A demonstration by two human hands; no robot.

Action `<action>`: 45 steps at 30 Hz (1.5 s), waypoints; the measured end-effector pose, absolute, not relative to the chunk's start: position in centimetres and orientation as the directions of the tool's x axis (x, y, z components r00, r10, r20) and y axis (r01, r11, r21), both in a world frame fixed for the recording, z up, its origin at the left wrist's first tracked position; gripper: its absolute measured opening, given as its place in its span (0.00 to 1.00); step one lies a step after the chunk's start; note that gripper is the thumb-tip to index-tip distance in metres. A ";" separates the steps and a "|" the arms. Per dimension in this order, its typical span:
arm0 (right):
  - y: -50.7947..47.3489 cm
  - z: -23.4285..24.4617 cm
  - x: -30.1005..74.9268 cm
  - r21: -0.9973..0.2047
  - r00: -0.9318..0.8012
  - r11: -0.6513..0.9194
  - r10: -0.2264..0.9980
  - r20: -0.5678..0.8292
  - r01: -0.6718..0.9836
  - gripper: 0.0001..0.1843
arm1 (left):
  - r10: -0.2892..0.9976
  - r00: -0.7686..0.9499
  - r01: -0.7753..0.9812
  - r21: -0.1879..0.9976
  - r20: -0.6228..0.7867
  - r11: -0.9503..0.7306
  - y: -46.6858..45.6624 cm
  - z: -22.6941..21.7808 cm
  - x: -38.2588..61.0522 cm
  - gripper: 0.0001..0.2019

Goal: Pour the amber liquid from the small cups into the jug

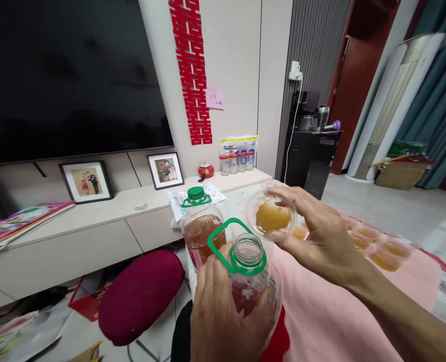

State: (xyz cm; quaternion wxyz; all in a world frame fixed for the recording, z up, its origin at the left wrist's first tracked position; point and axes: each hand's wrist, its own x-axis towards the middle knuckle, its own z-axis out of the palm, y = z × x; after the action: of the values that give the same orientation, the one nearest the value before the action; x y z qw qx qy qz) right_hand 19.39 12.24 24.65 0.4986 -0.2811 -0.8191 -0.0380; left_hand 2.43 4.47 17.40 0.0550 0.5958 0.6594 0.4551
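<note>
My left hand [226,311] is wrapped round a clear plastic jug [248,276] with a green handle ring, its mouth uncapped and reddish-brown liquid inside. In my right hand [317,226] is a clear plastic bowl [271,215], tilted toward me, with amber liquid in it. The bowl is just above and to the right of the jug's mouth. Right behind the held jug stands a second jug [202,229], capped in green and holding similar liquid. Several clear bowls [390,251] of amber liquid sit on the pink cloth [321,317] at the right.
A maroon round stool [142,296] stands at the left, near a red box [87,296]. Along the wall, a long cabinet [132,211] bears picture frames [165,170], a red pot [205,170] and several red-lidded jars [233,164]. Farther right is a black cabinet [307,161].
</note>
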 end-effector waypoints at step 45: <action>11.6 26.8 18.0 0.308 -0.554 0.794 0.044 0.831 0.525 0.19 | 0.825 -0.147 0.815 0.540 0.545 -0.211 4.9 17.2 1.2 0.29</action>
State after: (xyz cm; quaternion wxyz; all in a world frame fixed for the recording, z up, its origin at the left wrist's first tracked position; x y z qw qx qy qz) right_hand 18.00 11.57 26.82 0.4408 -0.1695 -0.8382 -0.2727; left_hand 1.25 4.85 17.19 0.0061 0.6529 0.6281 0.4233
